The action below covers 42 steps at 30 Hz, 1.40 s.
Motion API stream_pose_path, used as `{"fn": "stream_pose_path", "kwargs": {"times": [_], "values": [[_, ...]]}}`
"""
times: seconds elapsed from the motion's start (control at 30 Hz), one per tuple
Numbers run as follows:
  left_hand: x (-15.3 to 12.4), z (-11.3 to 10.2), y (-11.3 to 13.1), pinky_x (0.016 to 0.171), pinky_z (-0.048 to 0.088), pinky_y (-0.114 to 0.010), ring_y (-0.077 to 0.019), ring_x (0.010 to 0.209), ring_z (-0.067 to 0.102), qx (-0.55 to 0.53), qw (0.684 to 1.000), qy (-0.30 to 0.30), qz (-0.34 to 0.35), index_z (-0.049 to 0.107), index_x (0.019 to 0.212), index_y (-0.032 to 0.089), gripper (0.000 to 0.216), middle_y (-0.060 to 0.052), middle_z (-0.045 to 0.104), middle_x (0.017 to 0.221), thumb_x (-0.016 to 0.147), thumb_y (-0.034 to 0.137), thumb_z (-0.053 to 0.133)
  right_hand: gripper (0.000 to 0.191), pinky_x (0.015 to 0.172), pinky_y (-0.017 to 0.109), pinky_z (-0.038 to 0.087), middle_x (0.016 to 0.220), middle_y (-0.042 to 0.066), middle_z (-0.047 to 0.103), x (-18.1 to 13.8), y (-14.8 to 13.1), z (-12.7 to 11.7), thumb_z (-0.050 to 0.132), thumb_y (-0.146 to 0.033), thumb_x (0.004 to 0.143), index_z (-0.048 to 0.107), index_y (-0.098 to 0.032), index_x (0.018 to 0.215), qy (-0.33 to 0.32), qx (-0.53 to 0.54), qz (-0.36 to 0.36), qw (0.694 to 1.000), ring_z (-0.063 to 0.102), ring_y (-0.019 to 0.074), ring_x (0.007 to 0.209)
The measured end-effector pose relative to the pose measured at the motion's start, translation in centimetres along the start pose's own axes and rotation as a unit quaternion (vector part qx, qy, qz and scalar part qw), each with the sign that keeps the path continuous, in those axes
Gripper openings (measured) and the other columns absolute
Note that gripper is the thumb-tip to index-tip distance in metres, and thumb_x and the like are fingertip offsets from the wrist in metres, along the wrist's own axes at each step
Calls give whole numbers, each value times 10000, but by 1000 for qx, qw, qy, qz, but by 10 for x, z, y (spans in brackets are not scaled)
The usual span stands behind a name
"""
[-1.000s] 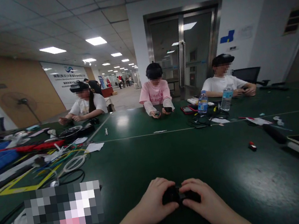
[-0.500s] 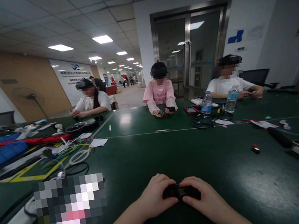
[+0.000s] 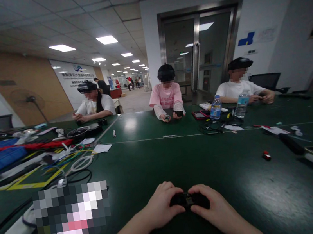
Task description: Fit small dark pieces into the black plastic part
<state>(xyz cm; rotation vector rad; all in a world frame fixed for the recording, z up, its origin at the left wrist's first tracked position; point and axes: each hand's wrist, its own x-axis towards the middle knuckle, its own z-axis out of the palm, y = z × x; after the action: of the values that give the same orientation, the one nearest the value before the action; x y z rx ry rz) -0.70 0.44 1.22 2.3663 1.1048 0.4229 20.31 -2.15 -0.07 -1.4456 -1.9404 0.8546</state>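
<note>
Over the near middle of the desk point(image 3: 141, 170), one small black item point(image 3: 188, 199) is held between the left hand point(image 3: 163, 205) and the right hand point(image 3: 210, 203). The fingers of each are clamped on its own end; whether it is one piece or two meeting, or whether it touches the desk, I cannot tell. Ahead to the right lies one red-and-black bit point(image 3: 266, 155). Farther off stand two plastic bottles point(image 3: 215, 108); one spanner point(image 3: 114, 133) lies left of centre. Cables point(image 3: 81, 164) and a blue tray point(image 3: 0, 162) crowd the left side. The surface is dark green, glossy, crossed by pale seams. Three people point(image 3: 167, 96) wearing headsets point(image 3: 166, 72) sit opposite; behind are one glass double door point(image 3: 179, 46), one standing fan point(image 3: 31, 99) and ceiling lights point(image 3: 106, 40).
</note>
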Motion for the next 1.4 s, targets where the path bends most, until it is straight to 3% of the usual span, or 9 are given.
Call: {"fn": "stream_pose_path", "kwargs": {"times": [0.3,0.67,0.87,1.0,1.17,1.4], "values": [[-1,-2,2,850,385,-344,-224,957,496,5,1000,-2,-1,567,1094,256,352,-25,549,991,763,297,682,243,913,367,415,1058,17,628,1,-3,0,652,-254,701,640,-277,943,-2,0,-11,1000,552,230,1024],[-2,-5,3,915,386,-368,-238,1021,495,-14,1000,4,12,514,1207,232,513,-62,555,1098,728,290,688,186,942,386,388,1095,15,615,1,-2,1,652,-284,719,666,-288,904,-10,-13,-2,1000,541,229,1045],[-2,-2,2,912,389,-372,-233,1017,500,-10,999,14,27,540,1144,232,419,-57,567,1092,745,260,663,168,948,390,384,1087,22,624,2,-2,2,638,-273,730,659,-282,897,-3,-8,-14,1000,535,233,1065],[-2,-1,1,897,395,-362,-230,1006,502,-20,999,20,25,547,1130,236,408,-50,566,1075,741,258,667,172,963,374,384,1112,31,614,2,-2,-1,600,-292,758,637,-252,921,11,54,-1,998,534,228,1080],[-3,-5,3,893,395,-349,-224,1001,501,-27,999,14,15,557,1106,241,398,-35,568,1056,728,244,679,208,868,376,444,913,22,659,4,3,-11,589,-364,759,623,-226,912,35,163,23,986,599,229,917],[-3,-6,5,911,383,-363,-229,1020,496,-39,999,9,13,548,1131,243,419,-38,565,1081,733,250,677,449,938,406,426,1064,49,637,3,15,-20,715,-439,670,598,-249,1060,132,372,83,915,556,250,1067]]}}
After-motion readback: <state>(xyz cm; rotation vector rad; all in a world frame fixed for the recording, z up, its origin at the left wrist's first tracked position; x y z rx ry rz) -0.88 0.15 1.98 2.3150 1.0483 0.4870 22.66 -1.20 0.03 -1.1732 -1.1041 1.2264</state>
